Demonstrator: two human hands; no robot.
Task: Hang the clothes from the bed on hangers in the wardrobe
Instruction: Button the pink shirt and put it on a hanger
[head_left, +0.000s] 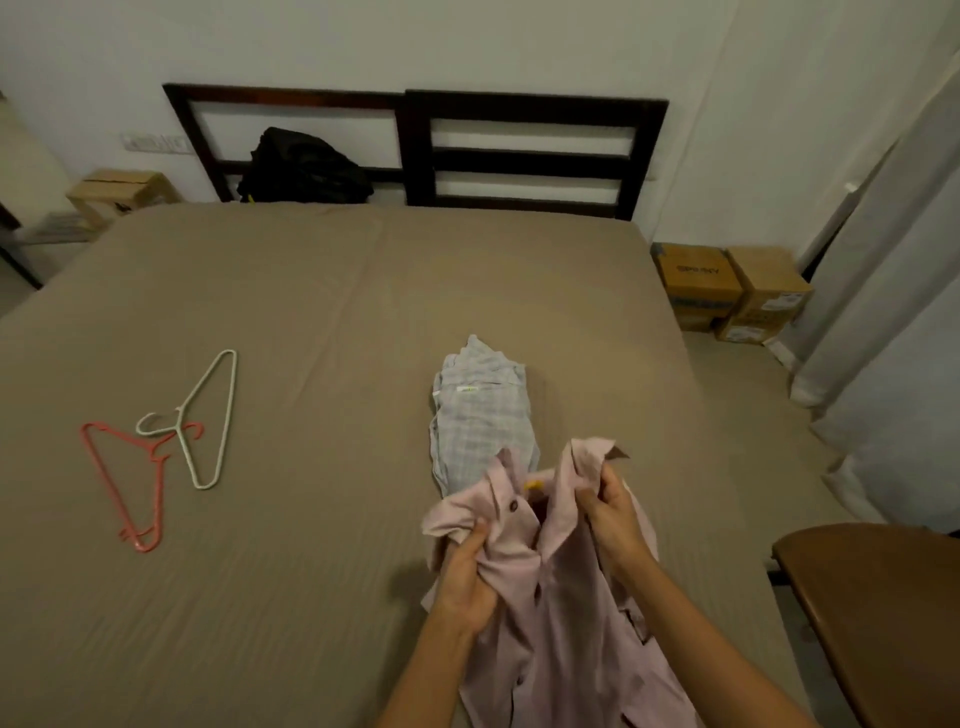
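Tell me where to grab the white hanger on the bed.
Take the white hanger by its long straight bar, pinching from above on its right side: it lies flat on the bed, and its hook end crosses the pink hanger.

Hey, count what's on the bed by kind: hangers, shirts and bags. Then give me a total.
Hangers: 2 (pink hanger, white hanger)
Shirts: 2 (plaid shirt, folded; pink shirt, gripped by left hand and right hand)
Bags: 1 (black bag by the headboard)
Total: 5
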